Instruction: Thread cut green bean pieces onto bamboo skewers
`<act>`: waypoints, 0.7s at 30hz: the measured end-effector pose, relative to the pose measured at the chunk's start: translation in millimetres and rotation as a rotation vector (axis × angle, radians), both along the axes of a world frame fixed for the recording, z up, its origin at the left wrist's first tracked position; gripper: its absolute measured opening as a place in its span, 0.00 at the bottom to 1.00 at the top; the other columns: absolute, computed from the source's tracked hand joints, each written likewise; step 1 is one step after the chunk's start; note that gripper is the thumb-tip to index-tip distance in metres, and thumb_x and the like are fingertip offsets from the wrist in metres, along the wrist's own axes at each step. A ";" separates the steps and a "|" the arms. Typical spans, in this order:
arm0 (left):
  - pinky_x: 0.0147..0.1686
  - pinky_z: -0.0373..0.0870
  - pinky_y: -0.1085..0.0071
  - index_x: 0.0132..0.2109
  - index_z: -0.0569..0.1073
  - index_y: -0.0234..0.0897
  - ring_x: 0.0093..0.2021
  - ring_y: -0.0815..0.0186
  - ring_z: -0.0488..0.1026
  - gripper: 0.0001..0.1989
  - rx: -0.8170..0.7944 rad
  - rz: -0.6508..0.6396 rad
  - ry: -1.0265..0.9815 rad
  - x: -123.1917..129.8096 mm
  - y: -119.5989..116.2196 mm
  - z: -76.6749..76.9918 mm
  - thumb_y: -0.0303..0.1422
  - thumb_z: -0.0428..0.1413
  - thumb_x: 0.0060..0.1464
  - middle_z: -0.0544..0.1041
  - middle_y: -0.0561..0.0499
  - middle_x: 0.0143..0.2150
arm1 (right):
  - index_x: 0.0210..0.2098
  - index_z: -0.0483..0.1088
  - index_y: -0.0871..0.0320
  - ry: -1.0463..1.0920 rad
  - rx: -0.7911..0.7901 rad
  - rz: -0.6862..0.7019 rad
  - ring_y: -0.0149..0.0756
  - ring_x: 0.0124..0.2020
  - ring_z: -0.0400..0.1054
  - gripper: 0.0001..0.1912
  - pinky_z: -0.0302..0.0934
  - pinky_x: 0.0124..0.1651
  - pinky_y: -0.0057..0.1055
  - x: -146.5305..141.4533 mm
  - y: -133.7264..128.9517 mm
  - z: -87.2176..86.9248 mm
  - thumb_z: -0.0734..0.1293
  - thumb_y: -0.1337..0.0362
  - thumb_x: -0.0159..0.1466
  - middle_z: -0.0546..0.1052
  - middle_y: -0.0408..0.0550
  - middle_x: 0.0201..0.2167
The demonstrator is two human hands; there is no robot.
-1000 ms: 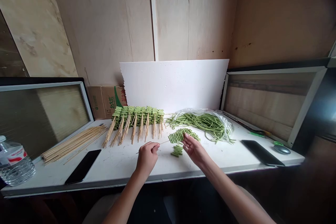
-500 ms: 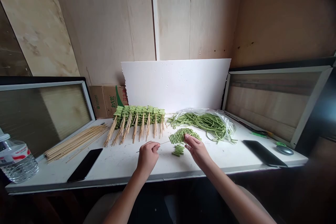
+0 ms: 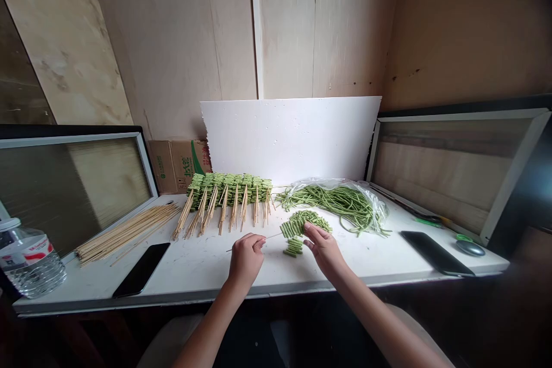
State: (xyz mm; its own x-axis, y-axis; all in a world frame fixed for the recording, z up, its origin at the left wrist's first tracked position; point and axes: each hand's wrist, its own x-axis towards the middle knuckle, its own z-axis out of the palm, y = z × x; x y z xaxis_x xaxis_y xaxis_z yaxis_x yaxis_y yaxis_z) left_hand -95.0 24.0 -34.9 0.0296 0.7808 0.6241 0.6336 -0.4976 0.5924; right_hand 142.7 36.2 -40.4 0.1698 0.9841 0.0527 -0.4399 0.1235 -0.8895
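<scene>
My left hand (image 3: 246, 257) is closed round a thin wooden skewer (image 3: 272, 236), whose blunt end sticks out to the left. Several short green bean pieces (image 3: 288, 229) are threaded side by side on its right end. The fingers of my right hand (image 3: 321, 240) pinch at the right end of that row; what exactly they grip is partly hidden. Behind lies a pile of cut bean pieces (image 3: 317, 218), and a smaller group (image 3: 294, 247) rests on the white table (image 3: 267, 276) below the skewer.
Stacked bean skewers (image 3: 230, 190) stand at the back, left of long beans (image 3: 340, 201) in a clear bag. Loose skewers (image 3: 125, 233), a black phone (image 3: 142, 270) and a water bottle (image 3: 32, 259) are left. Right are another dark phone (image 3: 435, 253) and a mouse (image 3: 470, 248).
The whole view has shifted slightly, with things appearing a little further right. Both hands keep their hold, and the skewer with its bean pieces is almost unchanged.
</scene>
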 end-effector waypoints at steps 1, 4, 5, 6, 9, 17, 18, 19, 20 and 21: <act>0.36 0.71 0.70 0.37 0.83 0.36 0.35 0.62 0.79 0.15 0.000 0.000 -0.005 0.3 0.1 -0.5 0.19 0.53 0.57 0.83 0.47 0.34 | 0.40 0.84 0.53 0.002 0.003 0.002 0.50 0.58 0.70 0.22 0.70 0.46 0.33 -0.1 0.3 -0.8 0.82 0.50 0.49 0.81 0.51 0.51; 0.37 0.71 0.69 0.36 0.83 0.36 0.34 0.62 0.79 0.15 -0.007 0.005 -0.017 -0.1 1.5 -2.2 0.18 0.53 0.56 0.83 0.48 0.33 | 0.40 0.84 0.53 -0.005 0.005 0.001 0.51 0.57 0.70 0.22 0.71 0.45 0.34 -1.4 -0.3 -1.7 0.82 0.50 0.49 0.81 0.52 0.51; 0.37 0.71 0.69 0.36 0.83 0.36 0.34 0.62 0.79 0.15 -0.008 0.008 -0.018 -0.6 2.3 -2.7 0.18 0.53 0.56 0.83 0.48 0.33 | 0.40 0.84 0.54 -0.006 0.005 -0.001 0.51 0.57 0.70 0.22 0.71 0.45 0.34 -2.4 -1.0 -1.8 0.82 0.50 0.49 0.81 0.52 0.51; 0.37 0.71 0.69 0.36 0.83 0.36 0.34 0.62 0.79 0.15 -0.007 0.009 -0.018 -1.3 3.0 -3.1 0.18 0.53 0.56 0.83 0.48 0.33 | 0.39 0.84 0.54 -0.006 0.004 -0.002 0.51 0.58 0.70 0.22 0.70 0.44 0.34 -3.5 -1.8 -2.0 0.82 0.50 0.49 0.81 0.53 0.51; 0.37 0.71 0.69 0.36 0.84 0.36 0.35 0.62 0.79 0.15 0.001 0.022 -0.021 -4.1 4.9 -3.1 0.18 0.53 0.56 0.83 0.48 0.33 | 0.39 0.84 0.55 0.006 -0.005 -0.003 0.52 0.59 0.69 0.23 0.70 0.43 0.33 -7.5 -3.6 -4.4 0.83 0.50 0.48 0.81 0.53 0.51; 0.37 0.71 0.69 0.37 0.83 0.36 0.34 0.62 0.78 0.15 -0.012 -0.009 -0.023 -1.6 2.1 -0.6 0.18 0.53 0.57 0.82 0.48 0.33 | 0.39 0.84 0.54 0.041 -0.015 -0.020 0.47 0.53 0.72 0.22 0.70 0.41 0.30 -8.4 -2.7 -4.3 0.83 0.50 0.48 0.82 0.51 0.46; 0.38 0.72 0.68 0.38 0.84 0.36 0.34 0.62 0.78 0.15 -0.021 -0.033 -0.020 0.4 1.3 0.0 0.19 0.53 0.58 0.82 0.48 0.33 | 0.40 0.83 0.53 0.031 -0.011 -0.033 0.46 0.51 0.73 0.23 0.70 0.40 0.30 -6.9 -2.5 -1.5 0.83 0.50 0.49 0.82 0.50 0.45; 0.39 0.72 0.68 0.39 0.84 0.36 0.35 0.62 0.78 0.14 -0.033 -0.059 -0.014 2.1 0.6 0.7 0.21 0.53 0.59 0.82 0.47 0.34 | 0.40 0.83 0.53 0.014 -0.007 -0.048 0.45 0.49 0.73 0.23 0.70 0.39 0.30 -5.0 -2.3 1.9 0.82 0.49 0.49 0.82 0.50 0.44; 0.40 0.73 0.67 0.41 0.84 0.37 0.36 0.61 0.79 0.13 -0.046 -0.088 -0.006 3.4 0.2 1.7 0.24 0.53 0.61 0.83 0.46 0.35 | 0.40 0.83 0.53 -0.009 -0.002 -0.066 0.44 0.47 0.73 0.23 0.69 0.38 0.30 -2.5 -2.2 5.6 0.82 0.49 0.49 0.82 0.50 0.43; 0.42 0.73 0.66 0.43 0.84 0.37 0.39 0.60 0.79 0.13 -0.062 -0.116 0.003 4.1 0.0 2.9 0.26 0.53 0.62 0.83 0.45 0.38 | 0.40 0.83 0.53 -0.037 0.003 -0.085 0.44 0.46 0.73 0.23 0.69 0.37 0.29 0.6 -2.0 9.5 0.82 0.49 0.49 0.82 0.49 0.42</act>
State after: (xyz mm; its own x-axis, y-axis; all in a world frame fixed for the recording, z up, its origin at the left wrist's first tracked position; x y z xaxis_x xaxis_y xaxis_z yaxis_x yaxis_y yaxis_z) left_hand -90.9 24.1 -32.0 0.1238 0.8093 0.5742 0.5760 -0.5298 0.6225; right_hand 143.4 34.2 -30.9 0.2504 0.9661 0.0634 -0.3948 0.1617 -0.9044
